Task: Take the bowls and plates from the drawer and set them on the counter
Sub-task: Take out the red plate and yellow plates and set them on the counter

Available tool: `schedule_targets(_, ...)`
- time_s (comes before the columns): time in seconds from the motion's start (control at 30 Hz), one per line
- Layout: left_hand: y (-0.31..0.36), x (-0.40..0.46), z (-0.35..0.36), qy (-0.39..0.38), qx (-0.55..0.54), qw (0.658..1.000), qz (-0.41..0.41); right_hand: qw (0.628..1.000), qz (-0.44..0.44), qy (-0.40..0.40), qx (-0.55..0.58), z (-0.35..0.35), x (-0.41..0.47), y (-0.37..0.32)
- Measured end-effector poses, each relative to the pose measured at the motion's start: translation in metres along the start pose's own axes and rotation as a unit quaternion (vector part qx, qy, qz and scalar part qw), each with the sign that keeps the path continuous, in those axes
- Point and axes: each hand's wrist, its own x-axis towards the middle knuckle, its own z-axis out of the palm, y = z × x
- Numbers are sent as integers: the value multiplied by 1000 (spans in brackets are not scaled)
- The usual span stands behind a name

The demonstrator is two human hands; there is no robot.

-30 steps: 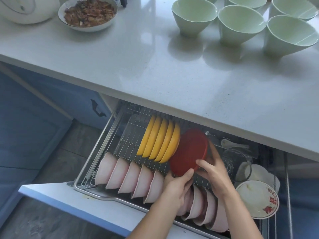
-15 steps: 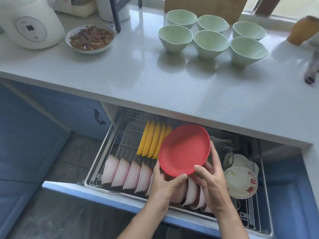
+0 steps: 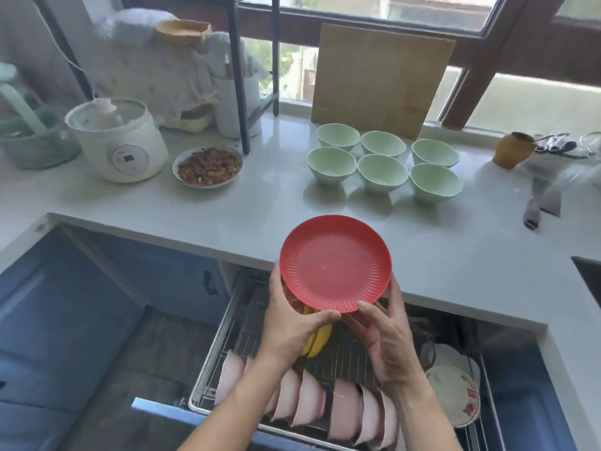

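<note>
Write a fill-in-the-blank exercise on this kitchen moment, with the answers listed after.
1. Both hands, the left hand and the right hand, hold a plate whose colour is ____.
2. The number of green bowls standing on the counter is ____.
3. The bowls in the front row of the open drawer are coloured ____.
4. The cutting board leans against the ____.

Answers: red; six; pink; window

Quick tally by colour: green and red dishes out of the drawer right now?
green bowls: 6, on the counter
red plate: 1, held above the counter edge
Total: 7
</note>
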Motion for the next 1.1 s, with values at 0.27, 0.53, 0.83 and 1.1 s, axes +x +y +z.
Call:
schedule_targets(0.27,10,97,-1,1,158,988,2,994,67,-14,-87,1,96,-7)
schedule_targets(0.53,-3,183,7,14,232,968,-93,991,102,-24,-81,-6,183,11)
schedule_targets(0.83,-12,214,9,26,252,959,-124,986,114,-30,-120,-11,223,23)
schedule_targets(1.1,-6,215,5,15,278,951,-135,980,142,-5,-142,-6,224,19)
